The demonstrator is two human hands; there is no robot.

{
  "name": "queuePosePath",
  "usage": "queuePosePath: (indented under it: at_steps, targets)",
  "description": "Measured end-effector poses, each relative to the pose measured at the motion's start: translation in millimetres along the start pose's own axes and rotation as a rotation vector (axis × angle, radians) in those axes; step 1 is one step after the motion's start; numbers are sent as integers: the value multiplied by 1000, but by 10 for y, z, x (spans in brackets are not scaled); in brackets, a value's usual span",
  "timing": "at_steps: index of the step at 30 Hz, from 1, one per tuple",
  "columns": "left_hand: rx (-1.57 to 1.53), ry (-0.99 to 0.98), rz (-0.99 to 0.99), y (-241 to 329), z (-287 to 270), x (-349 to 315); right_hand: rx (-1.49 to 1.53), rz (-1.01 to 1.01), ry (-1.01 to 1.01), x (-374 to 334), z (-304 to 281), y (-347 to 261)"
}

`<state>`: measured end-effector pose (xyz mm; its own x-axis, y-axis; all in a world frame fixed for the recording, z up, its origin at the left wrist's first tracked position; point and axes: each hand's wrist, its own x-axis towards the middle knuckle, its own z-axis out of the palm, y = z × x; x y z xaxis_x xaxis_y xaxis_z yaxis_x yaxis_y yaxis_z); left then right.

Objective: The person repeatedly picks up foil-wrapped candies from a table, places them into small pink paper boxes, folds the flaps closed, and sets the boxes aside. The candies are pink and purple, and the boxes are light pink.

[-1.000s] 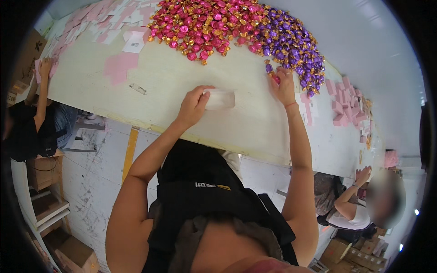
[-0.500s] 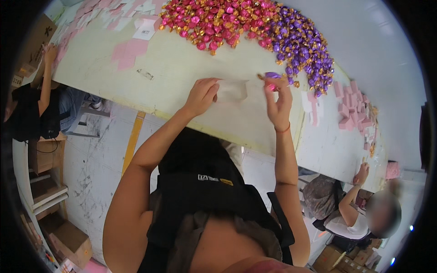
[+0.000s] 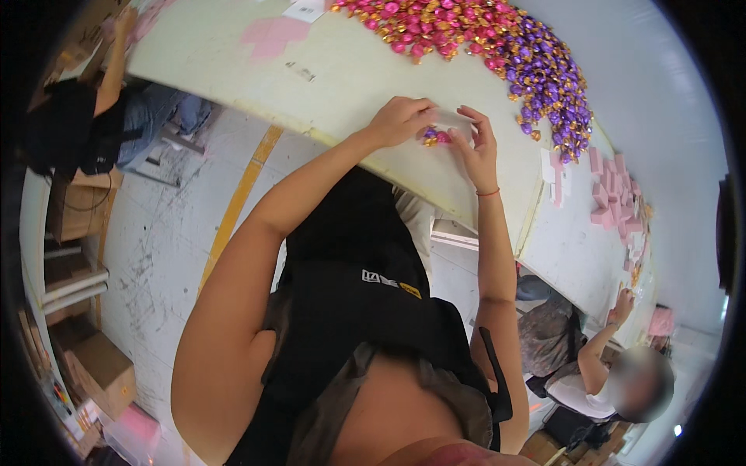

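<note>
Wrapped candies (image 3: 437, 138) — now near left hand (image 3: 399, 121), farther from purple pile (image 3: 550, 81)

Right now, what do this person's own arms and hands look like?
No sleeves show on the left arm or right arm. The left hand and right hand are gloveless. A thin reddish band circles the right wrist; none shows on the left.

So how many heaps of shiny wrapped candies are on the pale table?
2: a pink-and-gold heap, cut off at the top edge, and a purple-and-gold heap touching its right. More may lie beyond view.
</note>
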<state>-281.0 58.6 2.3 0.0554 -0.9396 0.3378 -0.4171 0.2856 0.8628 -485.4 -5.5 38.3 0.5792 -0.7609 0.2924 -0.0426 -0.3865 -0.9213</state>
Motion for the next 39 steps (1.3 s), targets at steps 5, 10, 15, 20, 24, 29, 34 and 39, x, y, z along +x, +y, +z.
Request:
queuePosePath:
  at_steps: [5, 10, 15, 20, 24, 29, 34, 39]
  targets:
    - [216, 153, 48, 7, 191, -73, 10, -35, 36, -143, 59, 161]
    - [382, 504, -92, 174, 563, -49, 166, 48, 11, -228, 50, 129]
    - [-97, 360, -58, 41, 546, -130, 447, 213, 96, -251, -51, 359]
    - [-706, 14, -119, -248, 116, -63, 265, 184, 50, -178, -88, 229]
    - [-404, 120, -78, -180, 270, -111, 11, 131, 104, -253, 34, 235]
    - [-54, 361, -36, -36, 479, -132, 10, 92, 166, -323, 91, 260]
    - [-44, 361, -53, -55, 529, -180, 679, 354, 293, -327, -84, 318]
    - [-175, 60, -153, -377, 185, 35, -42, 173, 3, -125, -50, 321]
